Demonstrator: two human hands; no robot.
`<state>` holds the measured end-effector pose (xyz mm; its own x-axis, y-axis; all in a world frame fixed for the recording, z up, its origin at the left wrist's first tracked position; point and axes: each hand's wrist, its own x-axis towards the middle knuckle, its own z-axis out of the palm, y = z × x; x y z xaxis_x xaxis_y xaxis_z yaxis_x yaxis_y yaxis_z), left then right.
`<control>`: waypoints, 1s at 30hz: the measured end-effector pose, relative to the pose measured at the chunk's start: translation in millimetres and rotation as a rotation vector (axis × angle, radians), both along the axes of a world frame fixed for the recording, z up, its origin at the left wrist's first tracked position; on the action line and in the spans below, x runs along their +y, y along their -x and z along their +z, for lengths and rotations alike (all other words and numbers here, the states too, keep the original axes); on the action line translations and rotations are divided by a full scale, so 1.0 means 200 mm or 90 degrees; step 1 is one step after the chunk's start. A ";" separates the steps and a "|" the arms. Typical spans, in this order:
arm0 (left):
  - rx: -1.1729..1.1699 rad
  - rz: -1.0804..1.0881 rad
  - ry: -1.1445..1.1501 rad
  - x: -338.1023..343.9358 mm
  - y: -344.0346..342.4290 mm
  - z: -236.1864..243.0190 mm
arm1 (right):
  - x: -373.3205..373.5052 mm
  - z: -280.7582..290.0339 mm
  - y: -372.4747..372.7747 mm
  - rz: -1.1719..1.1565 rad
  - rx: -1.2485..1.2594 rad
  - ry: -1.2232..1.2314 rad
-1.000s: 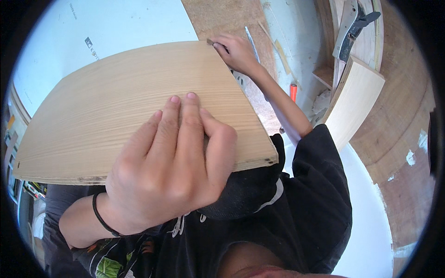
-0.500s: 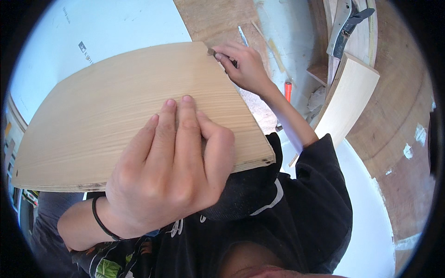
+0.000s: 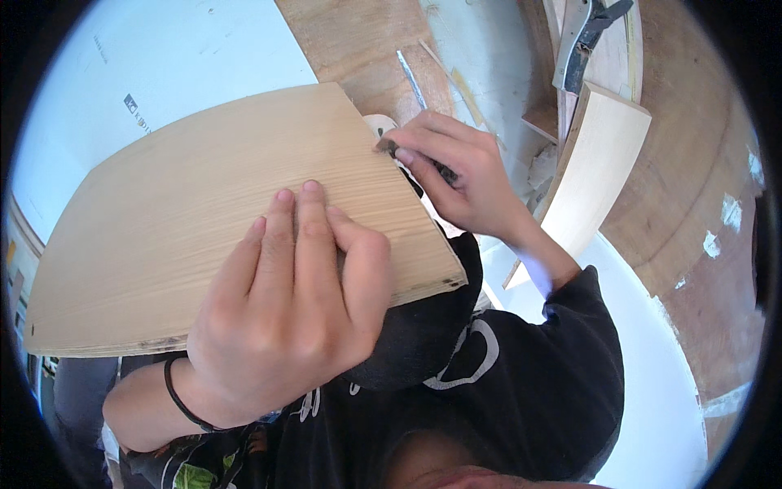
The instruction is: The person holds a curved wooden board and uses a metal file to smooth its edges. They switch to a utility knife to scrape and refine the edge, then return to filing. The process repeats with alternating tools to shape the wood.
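Note:
A pale wooden board with straight grain and layered edges lies across in front of me, its near edge close to my body. My left hand rests on its top, palm down, fingers stretched out along the surface. A black band circles that wrist. At the board's right edge, toward the far corner, my right hand is closed around a small dark tool with a flat brownish tip. The tip touches the edge. My fingers cover most of the tool, so its exact kind is unclear.
A white sheet lies beyond the board. To the right are a curved wooden offcut and a grey-and-black hand tool. A thin whitish stick lies past my right hand. White patches mark the brown floor.
My right hand has drawn the small tool along the board's right edge toward me, away from the far corner. My left hand stays on the board. The view has shifted slightly.

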<state>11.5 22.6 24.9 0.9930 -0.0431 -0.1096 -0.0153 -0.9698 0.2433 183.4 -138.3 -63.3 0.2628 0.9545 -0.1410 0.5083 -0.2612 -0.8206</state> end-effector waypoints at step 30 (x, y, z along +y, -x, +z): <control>0.013 0.008 0.009 -0.01 0.01 0.01 | 0.14 -0.97 -0.13 -0.051 -0.063 0.171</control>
